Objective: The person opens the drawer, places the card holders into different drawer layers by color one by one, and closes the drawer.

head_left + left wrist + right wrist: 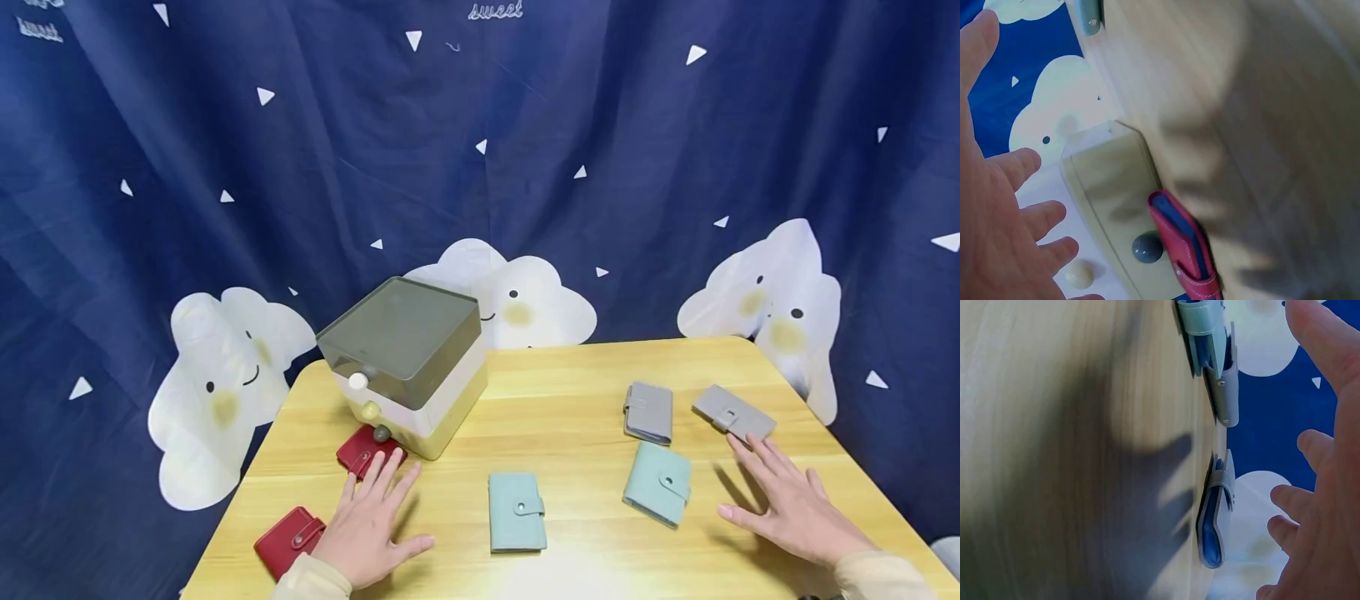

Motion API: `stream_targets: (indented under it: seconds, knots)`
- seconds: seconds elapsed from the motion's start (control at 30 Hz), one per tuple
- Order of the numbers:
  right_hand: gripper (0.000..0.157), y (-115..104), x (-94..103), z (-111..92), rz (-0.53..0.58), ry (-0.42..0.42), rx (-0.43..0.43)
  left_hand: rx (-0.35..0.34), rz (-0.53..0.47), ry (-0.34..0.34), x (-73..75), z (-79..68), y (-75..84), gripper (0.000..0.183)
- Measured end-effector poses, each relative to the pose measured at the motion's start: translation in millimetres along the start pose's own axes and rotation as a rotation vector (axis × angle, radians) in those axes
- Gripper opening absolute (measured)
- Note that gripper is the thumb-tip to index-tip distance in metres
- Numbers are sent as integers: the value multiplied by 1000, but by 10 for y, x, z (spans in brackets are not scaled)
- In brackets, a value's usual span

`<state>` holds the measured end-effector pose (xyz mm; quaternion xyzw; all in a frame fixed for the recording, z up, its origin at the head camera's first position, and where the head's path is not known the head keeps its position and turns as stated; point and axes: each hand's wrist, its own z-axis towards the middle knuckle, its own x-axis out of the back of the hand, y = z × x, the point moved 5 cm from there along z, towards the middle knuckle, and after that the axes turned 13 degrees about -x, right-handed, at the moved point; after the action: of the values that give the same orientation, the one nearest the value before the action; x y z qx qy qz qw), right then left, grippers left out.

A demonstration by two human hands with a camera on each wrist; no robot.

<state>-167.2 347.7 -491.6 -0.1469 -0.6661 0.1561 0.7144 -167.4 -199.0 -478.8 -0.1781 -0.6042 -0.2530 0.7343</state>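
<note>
My left hand [367,529] hovers palm down with fingers spread, holding nothing. Just past its fingertips lies a red wallet [362,454] with a snap strap, against the front of the drawer box. Another red wallet [290,540] is partly hidden behind the left wrist. On the right, my right hand [798,508] is spread above the table, also holding nothing. Its fingertips are nearest a grey wallet [733,411]. A second grey wallet [649,412] and a light blue wallet [658,482] lie to its left. Mid-table sits another light blue wallet [517,512].
A small stacked drawer box [442,392] with a dark top, white middle and yellowish base stands at the back left, round knobs facing forward. The wooden table [570,400] ends at a dark blue curtain [525,100] with white clouds.
</note>
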Motion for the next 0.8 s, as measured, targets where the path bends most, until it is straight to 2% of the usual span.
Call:
stream_targets:
  seconds: [0.4,0.6,0.8]
  knots:
    - [101,-115,99,29,-1,32,27,9,9,33,217,-9,-140,97]
    - [100,-221,158,37,-4,69,48,-20,42,63,312,13,-178,97]
    - [99,-296,158,45,-6,66,59,-36,53,90,413,28,-193,99]
